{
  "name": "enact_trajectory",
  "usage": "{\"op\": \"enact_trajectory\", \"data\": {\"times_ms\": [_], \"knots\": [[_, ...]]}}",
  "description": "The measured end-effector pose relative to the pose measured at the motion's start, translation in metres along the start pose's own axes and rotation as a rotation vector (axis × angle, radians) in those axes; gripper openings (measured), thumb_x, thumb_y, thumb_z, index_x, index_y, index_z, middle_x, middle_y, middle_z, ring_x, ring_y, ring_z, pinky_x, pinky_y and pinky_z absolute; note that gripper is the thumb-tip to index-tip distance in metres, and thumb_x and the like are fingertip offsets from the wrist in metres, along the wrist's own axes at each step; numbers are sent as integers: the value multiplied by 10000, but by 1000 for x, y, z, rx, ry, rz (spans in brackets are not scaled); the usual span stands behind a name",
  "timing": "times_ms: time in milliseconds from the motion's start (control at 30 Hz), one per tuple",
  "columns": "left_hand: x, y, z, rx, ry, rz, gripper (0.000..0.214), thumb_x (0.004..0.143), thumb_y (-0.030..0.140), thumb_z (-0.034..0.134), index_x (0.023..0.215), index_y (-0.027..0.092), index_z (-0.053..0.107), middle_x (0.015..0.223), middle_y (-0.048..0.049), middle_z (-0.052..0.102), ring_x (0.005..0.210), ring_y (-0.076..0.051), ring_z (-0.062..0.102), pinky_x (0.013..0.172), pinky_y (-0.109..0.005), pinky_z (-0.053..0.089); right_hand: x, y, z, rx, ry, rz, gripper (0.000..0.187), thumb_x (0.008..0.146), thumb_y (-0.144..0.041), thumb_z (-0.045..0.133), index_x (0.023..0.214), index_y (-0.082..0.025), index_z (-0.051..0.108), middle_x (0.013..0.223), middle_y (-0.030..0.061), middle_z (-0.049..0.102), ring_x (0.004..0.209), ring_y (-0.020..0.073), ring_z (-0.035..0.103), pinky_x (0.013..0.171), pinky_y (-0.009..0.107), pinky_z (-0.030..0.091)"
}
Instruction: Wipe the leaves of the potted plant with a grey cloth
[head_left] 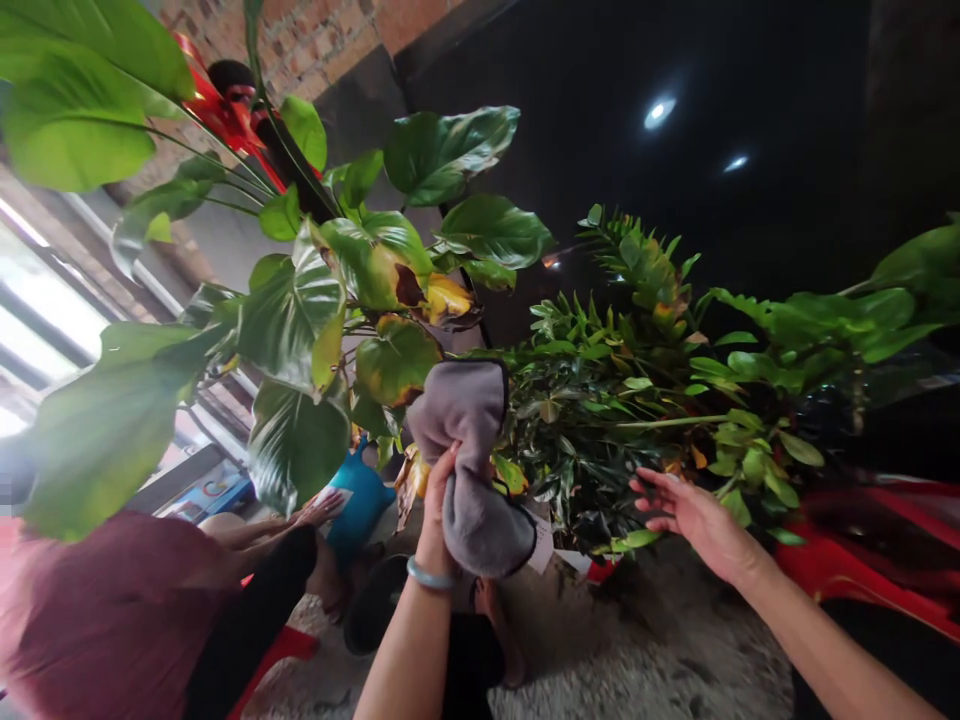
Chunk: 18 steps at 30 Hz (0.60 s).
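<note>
My left hand (437, 510) is raised in the middle of the view, closed around a grey cloth (469, 455) that hangs over and behind it. The cloth sits against the large-leaved plant (330, 300), just below a yellowing, brown-spotted leaf (397, 360). My right hand (686, 512) reaches forward with fingers spread, touching the leaves of a bushy fern-like plant (622, 400) and holding nothing. A pale bracelet (429, 576) circles my left wrist.
Another person in a dark red top (105, 610) sits at lower left, a hand (319, 510) resting near a blue watering can (360, 500). Red objects (862, 560) lie at right. Brick wall (322, 40) and a dark ceiling with lights (658, 112) are above. Gravelly ground (637, 660) lies below.
</note>
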<state>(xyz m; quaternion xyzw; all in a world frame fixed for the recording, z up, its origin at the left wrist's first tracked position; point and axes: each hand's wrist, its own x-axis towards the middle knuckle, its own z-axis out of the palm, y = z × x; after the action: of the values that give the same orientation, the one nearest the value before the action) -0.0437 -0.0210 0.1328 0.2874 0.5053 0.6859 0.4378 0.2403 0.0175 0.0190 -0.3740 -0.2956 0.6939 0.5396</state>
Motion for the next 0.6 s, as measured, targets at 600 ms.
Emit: {"op": "enact_trajectory", "data": {"times_ms": [600], "knots": [[-16,-4,15,-77,4,-73,153,624,342,743,602,253,621,543,27,628,584,-170,613,619,-267,521,2,6,-2,-75,-53,-32,352,736,-494,647,952,-239,758,1013,108,759,854,266,678,644,349,519]]}}
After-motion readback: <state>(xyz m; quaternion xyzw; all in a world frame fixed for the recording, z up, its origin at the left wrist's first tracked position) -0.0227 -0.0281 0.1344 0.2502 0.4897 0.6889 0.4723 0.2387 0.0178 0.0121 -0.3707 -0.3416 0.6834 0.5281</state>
